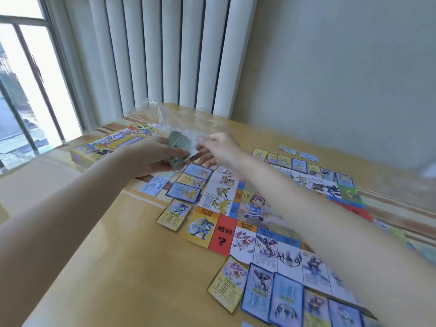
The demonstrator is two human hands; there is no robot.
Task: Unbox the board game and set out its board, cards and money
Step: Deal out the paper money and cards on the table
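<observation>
Left hand (155, 156): fingers curled round wad of money (182, 147), held above table (113, 244) beside box (111, 145). Right hand (218, 146): pinching clear wrapper (179, 119) off wad. Board (259, 223) unfolded; cards (186, 191) laid along edges. Outstanding, by appearance: money unwrapped and set out.

Two bare forearms enter from the lower edge of the view. Left hand (151, 156): no glove, no ring or watch visible. Right hand (219, 147): no glove, no ring or watch visible. No sleeve covers either forearm up to the frame edge. Motion blur softens fine detail.
</observation>
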